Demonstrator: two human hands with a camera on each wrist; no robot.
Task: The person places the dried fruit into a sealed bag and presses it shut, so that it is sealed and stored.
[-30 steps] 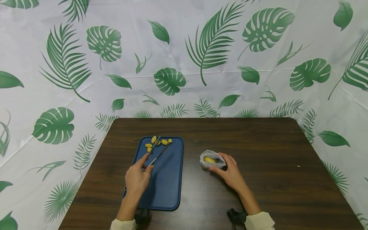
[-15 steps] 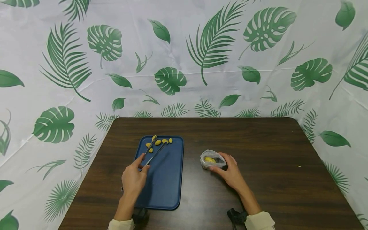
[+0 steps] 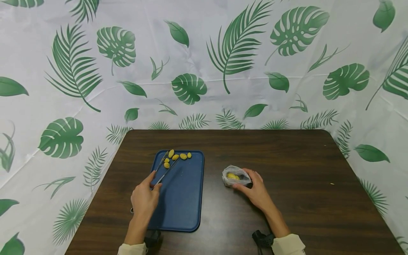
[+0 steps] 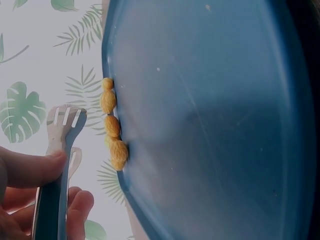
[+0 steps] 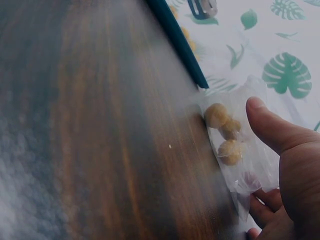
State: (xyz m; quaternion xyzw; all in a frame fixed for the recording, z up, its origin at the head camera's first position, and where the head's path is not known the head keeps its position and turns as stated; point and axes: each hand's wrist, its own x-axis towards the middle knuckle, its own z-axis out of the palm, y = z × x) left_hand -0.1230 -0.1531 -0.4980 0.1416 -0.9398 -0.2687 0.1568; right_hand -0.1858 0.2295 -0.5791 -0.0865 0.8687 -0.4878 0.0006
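In the head view my left hand (image 3: 145, 198) holds metal tongs (image 3: 168, 170), their two arms spread, above the left part of a blue tray (image 3: 178, 209). Several small yellow oval pieces (image 3: 183, 156) with wrinkled surfaces lie along the tray's far edge, two of them showing between the tong arms. Seen from the left wrist, the slotted tong end (image 4: 59, 131) holds nothing. My right hand (image 3: 255, 191) grips the side of a clear plastic bag (image 3: 227, 182), its mouth up on the table. Inside sit a few yellow pieces (image 5: 216, 115), visible through the plastic in the right wrist view.
The dark wooden table (image 3: 287, 156) extends around the tray and bag, with a tiny pale scrap (image 3: 332, 183) on its right side. Behind its far edge hangs a white cloth (image 3: 204, 53) printed with green leaves. Dark wrist cameras (image 3: 262, 239) sit by the sleeves.
My left hand has moved left and slightly back toward me, taking the spread tongs from over the right-hand pieces to the left ones. The right hand and bag stay in place.
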